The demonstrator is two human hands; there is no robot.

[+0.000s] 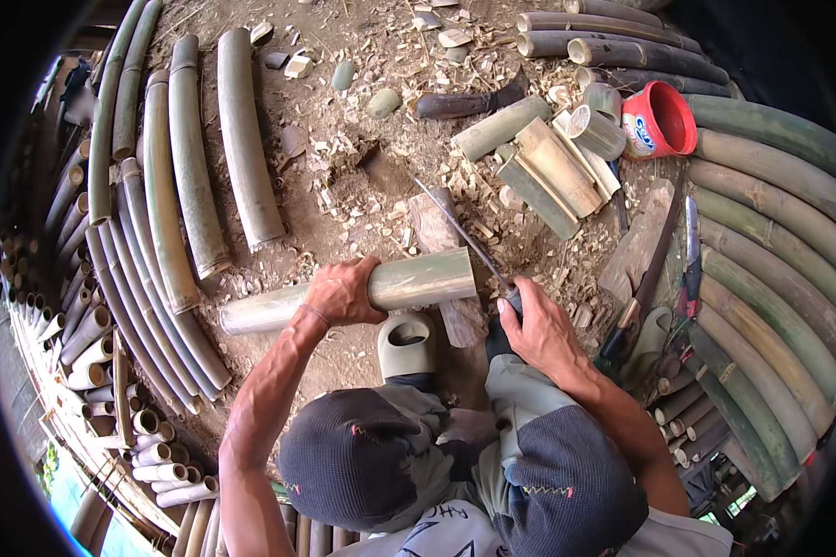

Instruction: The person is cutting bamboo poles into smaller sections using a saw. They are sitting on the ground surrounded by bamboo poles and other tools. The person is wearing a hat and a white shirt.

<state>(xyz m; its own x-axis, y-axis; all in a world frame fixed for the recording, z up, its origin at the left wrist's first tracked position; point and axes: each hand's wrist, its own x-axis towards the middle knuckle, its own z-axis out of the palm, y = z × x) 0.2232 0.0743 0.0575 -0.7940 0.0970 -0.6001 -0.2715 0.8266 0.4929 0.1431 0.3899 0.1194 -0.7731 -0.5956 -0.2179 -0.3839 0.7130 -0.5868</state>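
My left hand (339,290) is wrapped round a thick bamboo section (423,278), which lies crosswise in front of my knees. Its right end rests on a wooden block (464,323) on the ground. My right hand (536,320) is closed round the dark handle of a long, thin-bladed tool (459,226). The narrow blade points up and away to the left, beyond the bamboo's right end; whether it touches the bamboo I cannot tell. Below the bamboo shows an olive clog (406,340) on my foot.
Long bamboo poles (249,139) lie at the left, and more poles (762,204) at the right. Split bamboo pieces (557,167) and a red bucket (659,121) sit at the far right. Wood chips litter the dirt ground. A long-bladed saw (655,251) leans near my right arm.
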